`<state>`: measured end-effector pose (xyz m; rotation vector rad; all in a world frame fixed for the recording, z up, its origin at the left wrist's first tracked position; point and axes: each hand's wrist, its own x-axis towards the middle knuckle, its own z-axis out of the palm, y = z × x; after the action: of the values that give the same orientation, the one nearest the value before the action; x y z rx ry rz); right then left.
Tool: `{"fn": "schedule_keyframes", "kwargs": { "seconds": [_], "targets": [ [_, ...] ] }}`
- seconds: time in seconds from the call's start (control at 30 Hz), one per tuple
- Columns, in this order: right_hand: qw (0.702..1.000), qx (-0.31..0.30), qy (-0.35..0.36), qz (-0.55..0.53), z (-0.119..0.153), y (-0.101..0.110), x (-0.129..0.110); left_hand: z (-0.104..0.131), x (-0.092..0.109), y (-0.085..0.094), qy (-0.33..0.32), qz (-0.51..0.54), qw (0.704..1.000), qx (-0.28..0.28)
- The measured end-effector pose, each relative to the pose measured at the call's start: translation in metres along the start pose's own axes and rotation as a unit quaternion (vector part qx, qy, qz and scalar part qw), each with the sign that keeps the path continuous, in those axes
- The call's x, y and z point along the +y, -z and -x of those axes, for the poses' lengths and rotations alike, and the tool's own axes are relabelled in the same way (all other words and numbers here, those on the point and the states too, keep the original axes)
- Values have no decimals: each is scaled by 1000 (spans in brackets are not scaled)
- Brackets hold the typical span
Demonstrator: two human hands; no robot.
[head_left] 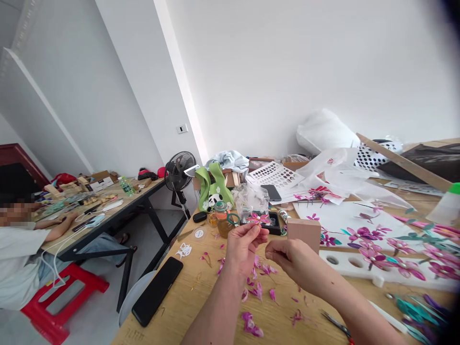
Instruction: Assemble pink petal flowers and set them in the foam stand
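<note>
My left hand [247,243] is raised over the table, its thumb and index finger closed in a pinch. At those fingertips shows a small pink flower [259,218] with a pale centre, partly hidden by the fingers. Just to the right, my right hand [289,255] is also closed, fingertips pressed together and pointing toward the left one; whatever it pinches is too small or hidden to make out. Loose magenta petals [257,291] lie scattered on the wood below both hands. Behind the flower is a black tray [275,223].
A jar of amber liquid [224,225], a brown block [304,233] and a black phone [158,291] surround the hands. Finished pink flowers [373,254] stand at a white foam strip [345,261]. Scissors [336,323] lie near my right forearm. Another person sits at the left table [122,211].
</note>
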<state>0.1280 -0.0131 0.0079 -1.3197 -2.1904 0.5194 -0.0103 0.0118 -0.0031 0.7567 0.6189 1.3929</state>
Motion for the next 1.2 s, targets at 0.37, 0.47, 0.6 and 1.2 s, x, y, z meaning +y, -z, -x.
{"fn": "schedule_keyframes", "kwargs": {
  "seconds": [0.37, 0.47, 0.6, 1.2],
  "targets": [
    [999, -30, 12, 25, 1, -3, -3, -4, -1, 6, 84, 52, 994, -37],
    [999, -39, 12, 14, 2, 2, 1, -6, -1, 10, 77, 49, 995, -45],
    [998, 32, 32, -33, 5, 18, 15, -5, 4, 13, 17, 33, 995, -89],
    [951, -57, -4, -303, 28, 47, -16, 0, 8, 23, -45, -109, 959, -259]
  ]
}}
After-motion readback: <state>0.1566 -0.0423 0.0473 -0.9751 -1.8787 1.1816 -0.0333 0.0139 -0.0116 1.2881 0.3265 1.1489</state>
